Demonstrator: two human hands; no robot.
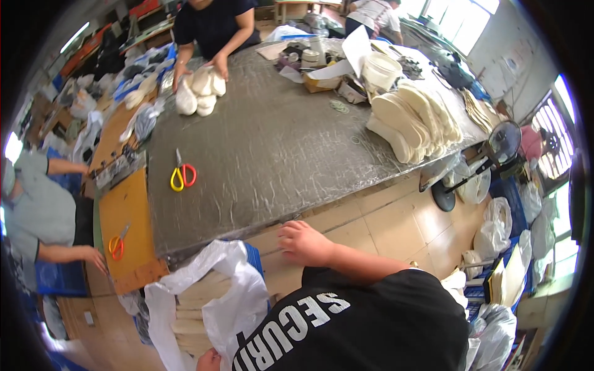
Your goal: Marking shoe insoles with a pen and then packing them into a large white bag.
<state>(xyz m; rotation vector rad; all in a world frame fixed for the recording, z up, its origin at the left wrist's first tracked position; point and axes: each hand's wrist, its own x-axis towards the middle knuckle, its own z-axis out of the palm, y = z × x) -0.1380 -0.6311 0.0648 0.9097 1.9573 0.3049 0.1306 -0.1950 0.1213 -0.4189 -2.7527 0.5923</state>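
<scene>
My right hand (303,243) is raised beside the near edge of the table, over the tiled floor, its fingers loosely bent and nothing visible in them. Low in the view, my left hand (209,360) is only partly seen, closed at the edge of a white plastic bag (238,309). Inside that bag lie stacked cream-coloured soft pieces (189,324). The bag lines a blue crate (253,261) next to the table corner. Scissors (182,173) with one yellow and one red handle rest on the dark, film-covered table (247,142).
Stacks of cream insole-shaped pieces (417,120) stand at the table's right, near a white bucket (380,71). Across the table a person handles cream pieces (201,89). Another sits at left, by orange-handled scissors (117,244) on a board (127,216). A fan (504,142) stands at right.
</scene>
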